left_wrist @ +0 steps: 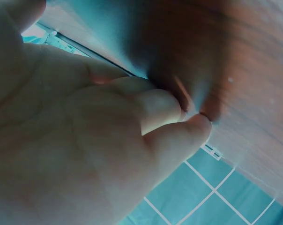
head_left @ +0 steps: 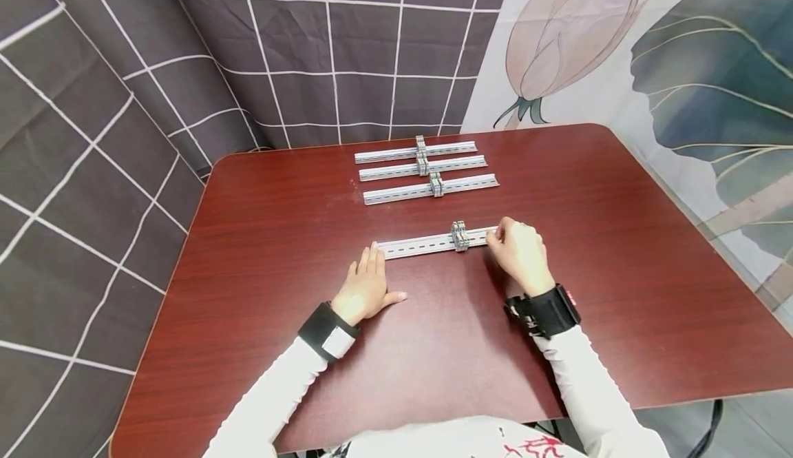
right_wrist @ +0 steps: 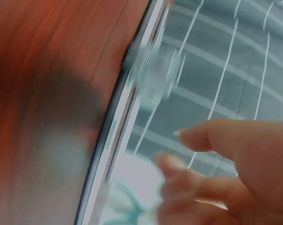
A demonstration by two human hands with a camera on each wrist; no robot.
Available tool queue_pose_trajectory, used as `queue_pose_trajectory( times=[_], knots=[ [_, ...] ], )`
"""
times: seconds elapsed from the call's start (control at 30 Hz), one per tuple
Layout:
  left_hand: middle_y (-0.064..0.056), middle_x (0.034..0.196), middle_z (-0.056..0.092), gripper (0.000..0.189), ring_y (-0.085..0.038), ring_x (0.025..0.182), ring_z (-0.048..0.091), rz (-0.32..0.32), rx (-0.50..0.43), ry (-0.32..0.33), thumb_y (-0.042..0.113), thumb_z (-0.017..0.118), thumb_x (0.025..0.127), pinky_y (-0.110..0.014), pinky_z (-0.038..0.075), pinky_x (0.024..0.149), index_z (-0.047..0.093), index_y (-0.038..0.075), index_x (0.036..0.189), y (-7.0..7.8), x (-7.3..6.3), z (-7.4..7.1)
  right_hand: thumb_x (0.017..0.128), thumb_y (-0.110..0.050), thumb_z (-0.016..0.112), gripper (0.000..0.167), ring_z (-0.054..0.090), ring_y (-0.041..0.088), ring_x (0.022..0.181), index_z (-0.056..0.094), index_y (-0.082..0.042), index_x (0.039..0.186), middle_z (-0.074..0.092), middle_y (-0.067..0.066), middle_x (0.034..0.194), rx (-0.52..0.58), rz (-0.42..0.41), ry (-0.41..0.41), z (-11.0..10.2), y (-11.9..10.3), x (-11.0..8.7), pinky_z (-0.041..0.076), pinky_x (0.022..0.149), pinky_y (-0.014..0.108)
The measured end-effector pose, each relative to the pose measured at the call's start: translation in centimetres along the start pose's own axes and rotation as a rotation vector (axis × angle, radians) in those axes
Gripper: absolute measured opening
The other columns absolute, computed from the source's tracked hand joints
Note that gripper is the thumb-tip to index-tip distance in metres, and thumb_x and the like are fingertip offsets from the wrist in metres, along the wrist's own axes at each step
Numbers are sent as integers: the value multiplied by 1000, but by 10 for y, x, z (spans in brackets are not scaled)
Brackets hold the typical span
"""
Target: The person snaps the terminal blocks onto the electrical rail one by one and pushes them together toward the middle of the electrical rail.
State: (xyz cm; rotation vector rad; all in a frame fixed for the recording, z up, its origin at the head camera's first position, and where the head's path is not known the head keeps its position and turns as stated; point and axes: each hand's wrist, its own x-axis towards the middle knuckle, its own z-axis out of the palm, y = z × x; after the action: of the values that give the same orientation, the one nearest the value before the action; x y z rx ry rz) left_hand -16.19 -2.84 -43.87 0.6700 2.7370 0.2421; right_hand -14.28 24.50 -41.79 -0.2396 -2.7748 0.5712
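A slotted metal DIN rail [head_left: 421, 245] lies across the middle of the table, with a grey terminal block cluster [head_left: 460, 236] mounted right of its centre. My left hand [head_left: 364, 284] lies with straight fingers against the rail's left end, thumb spread out to the side. In the left wrist view the palm hides most of the rail. Over the rail's right end is my right hand [head_left: 520, 255], fingers bent. The right wrist view has its thumb and forefinger parted with nothing between them, beside the rail [right_wrist: 118, 126] and the blurred terminal block cluster [right_wrist: 158, 70].
Farther back lie three more DIN rails, the nearest rail [head_left: 396, 195], the middle rail [head_left: 387, 172] and the farthest rail [head_left: 384, 155], each carrying terminal blocks. Behind the red-brown table [head_left: 279, 210] hang a grey checked curtain [head_left: 365, 38] and a floral cloth [head_left: 588, 113].
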Motion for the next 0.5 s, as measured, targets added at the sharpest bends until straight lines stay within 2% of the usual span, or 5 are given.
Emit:
queue_pose_trajectory(
  times=[0.07,0.13,0.27,0.37,0.5],
  knots=[
    [-22,161,12,97,-35,149,14,-3,2,-8,56,57,90,-51,23,118,16,-6,152,0,0,1,86,-15,55,19,62,44,80,60,3,90,64,24,85,-41,-39,-60,-6,13,-3,50,69,54],
    [-22,161,11,97,-35,150,14,-5,-3,-11,56,57,90,-51,23,118,15,-5,152,0,-1,3,90,-15,55,35,57,48,105,56,11,113,60,33,111,-72,-84,-177,-10,24,-5,47,87,58],
    [-23,161,8,93,-37,149,12,11,-19,-25,55,56,91,-53,22,118,13,2,154,0,-1,4,96,-26,54,67,25,51,138,28,15,143,29,37,147,-78,-119,-436,-11,38,-8,29,105,68],
    [-25,160,8,88,-39,149,13,27,-9,-29,54,55,92,-54,22,117,15,8,155,1,-1,2,98,-33,53,75,12,51,142,20,13,147,17,36,153,-76,-98,-527,-9,40,-9,19,107,73],
    [-28,159,11,86,-42,148,15,40,7,-18,52,57,91,-55,23,116,19,8,155,2,-1,-3,99,-35,51,74,12,53,142,22,12,147,18,35,153,-119,-79,-529,-8,35,-9,19,107,74]
  ],
)
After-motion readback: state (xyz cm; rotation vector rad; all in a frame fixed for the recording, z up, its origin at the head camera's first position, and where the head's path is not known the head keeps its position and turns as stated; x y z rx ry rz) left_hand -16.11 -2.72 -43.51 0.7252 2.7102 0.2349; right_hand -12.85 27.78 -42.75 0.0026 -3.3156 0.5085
